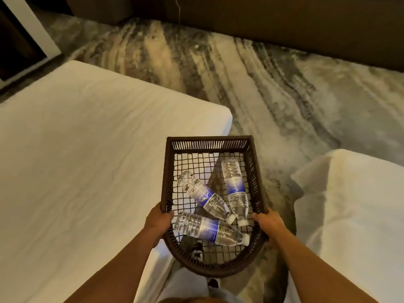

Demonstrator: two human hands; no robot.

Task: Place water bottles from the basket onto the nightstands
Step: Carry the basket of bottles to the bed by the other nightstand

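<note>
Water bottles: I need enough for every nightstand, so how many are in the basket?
3, all lying flat in the basket: nearest bottle crosswise by the hands, left bottle diagonal, right bottle along the right wall. None seems hidden.

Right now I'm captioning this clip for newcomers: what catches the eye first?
A dark wicker basket, held at its sides by the left hand and right hand, with three water bottles lying inside. It hangs over the streaked carpet between two white beds.
</note>
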